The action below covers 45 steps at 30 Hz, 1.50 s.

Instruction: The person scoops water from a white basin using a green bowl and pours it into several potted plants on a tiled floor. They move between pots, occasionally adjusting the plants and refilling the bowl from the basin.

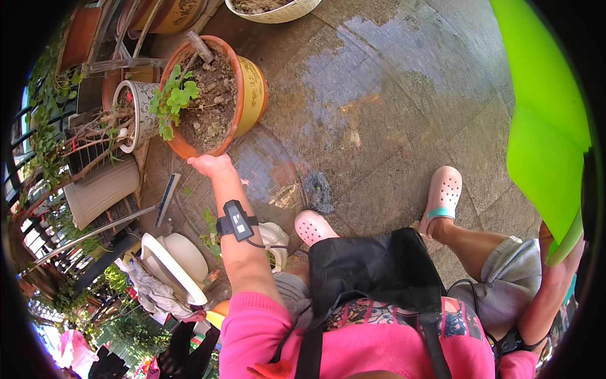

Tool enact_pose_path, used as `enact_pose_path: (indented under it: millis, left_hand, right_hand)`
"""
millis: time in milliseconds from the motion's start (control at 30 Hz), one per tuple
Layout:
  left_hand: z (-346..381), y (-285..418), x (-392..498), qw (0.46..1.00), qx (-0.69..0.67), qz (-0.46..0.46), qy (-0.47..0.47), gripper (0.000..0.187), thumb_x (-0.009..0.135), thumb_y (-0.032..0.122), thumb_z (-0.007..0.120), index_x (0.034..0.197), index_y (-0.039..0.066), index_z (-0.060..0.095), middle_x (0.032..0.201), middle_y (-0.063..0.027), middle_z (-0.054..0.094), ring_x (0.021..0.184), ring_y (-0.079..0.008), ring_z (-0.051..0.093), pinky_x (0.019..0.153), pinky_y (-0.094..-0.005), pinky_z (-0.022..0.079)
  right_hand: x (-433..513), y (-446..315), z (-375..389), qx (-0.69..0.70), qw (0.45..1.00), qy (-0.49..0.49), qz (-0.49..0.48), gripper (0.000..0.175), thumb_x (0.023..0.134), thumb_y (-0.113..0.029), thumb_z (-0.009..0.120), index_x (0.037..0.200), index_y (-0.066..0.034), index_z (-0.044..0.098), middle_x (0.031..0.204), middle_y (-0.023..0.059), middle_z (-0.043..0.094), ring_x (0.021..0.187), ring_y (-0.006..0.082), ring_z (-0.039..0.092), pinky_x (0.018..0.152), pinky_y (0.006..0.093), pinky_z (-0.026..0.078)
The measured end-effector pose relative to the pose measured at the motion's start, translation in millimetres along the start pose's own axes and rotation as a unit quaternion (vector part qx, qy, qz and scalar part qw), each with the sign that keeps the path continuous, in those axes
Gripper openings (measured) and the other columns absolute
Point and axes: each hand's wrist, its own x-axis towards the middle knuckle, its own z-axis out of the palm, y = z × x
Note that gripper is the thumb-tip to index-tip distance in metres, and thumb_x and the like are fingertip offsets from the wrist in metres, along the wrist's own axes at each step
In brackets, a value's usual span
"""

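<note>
My left hand (209, 164) grips the near rim of a round ceramic flowerpot (252, 97), yellow outside with an orange-brown rim. The fingers are partly hidden by the rim. Dry, crumbly soil (213, 102) fills the pot, which looks tilted towards the left. A leafy green plant (177, 97) leans over its left side, and a short cut woody stem (200, 47) stands at the far rim. At the right edge, my right hand (563, 260) holds a bright green plastic object (544, 118) by its lower rounded edge; its full shape is cut off.
A white patterned pot (147, 109) with bare branches stands left of the flowerpot. Nearer lie a long-handled squeegee (166, 201) and white plastic basins (177, 263). A grey mesh scrubber (318, 192) rests on the partly wet tiled floor (402, 132). A pale planter (274, 14) is at the top.
</note>
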Motion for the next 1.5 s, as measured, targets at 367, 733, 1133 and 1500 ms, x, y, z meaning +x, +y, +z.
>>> enact_pose_path:
  millis: [367, 733, 1133, 1500]
  left_hand:
    - [-28.7, 36.2, 81.8, 0.991, 0.096, -0.077, -0.048, 0.054, 0.092, 0.045, 0.035, 0.128, 0.004, 0.034, 0.13, -0.0114, 0.038, 0.116, -0.0287, 0.04, 0.096, -0.0464, 0.034]
    - [-21.7, 35.6, 86.0, 0.991, 0.093, -0.051, -0.08, 0.071, 0.087, 0.06, 0.021, 0.134, 0.007, 0.029, 0.138, -0.0102, 0.031, 0.125, -0.031, 0.031, 0.1, -0.0513, 0.029]
    - [58.3, -75.2, -114.7, 0.876, 0.27, 0.162, -0.365, 0.05, 0.092, 0.033, 0.034, 0.133, 0.004, 0.033, 0.142, -0.0165, 0.023, 0.132, -0.0304, 0.021, 0.107, -0.0399, 0.018]
    - [34.9, -26.6, -25.4, 0.019, 0.809, 0.523, -0.266, 0.061, 0.084, 0.011, 0.038, 0.14, 0.006, 0.013, 0.148, -0.0052, 0.005, 0.136, -0.0217, 0.002, 0.11, -0.0318, 0.006]
  right_hand:
    - [35.6, 23.0, 33.3, -0.021, 0.998, 0.031, 0.05, 0.024, 0.091, -0.017, 0.046, 0.106, -0.0003, 0.053, 0.097, 0.0109, 0.062, 0.089, 0.019, 0.062, 0.077, 0.0282, 0.053]
    - [2.0, 7.6, -3.7, -0.032, 0.998, 0.049, -0.014, 0.031, 0.094, -0.017, 0.039, 0.115, 0.0041, 0.047, 0.107, 0.0109, 0.056, 0.091, 0.0188, 0.059, 0.08, 0.0286, 0.049]
    - [0.8, 4.0, -16.8, 0.079, 0.995, -0.055, 0.008, 0.03, 0.095, -0.017, 0.035, 0.112, 0.005, 0.048, 0.108, 0.0158, 0.055, 0.095, 0.0238, 0.057, 0.085, 0.0357, 0.047]
    - [5.2, 0.3, 2.5, 0.144, 0.973, -0.169, 0.064, 0.031, 0.096, -0.017, 0.031, 0.109, 0.0058, 0.049, 0.109, 0.0203, 0.054, 0.099, 0.0284, 0.055, 0.089, 0.0423, 0.045]
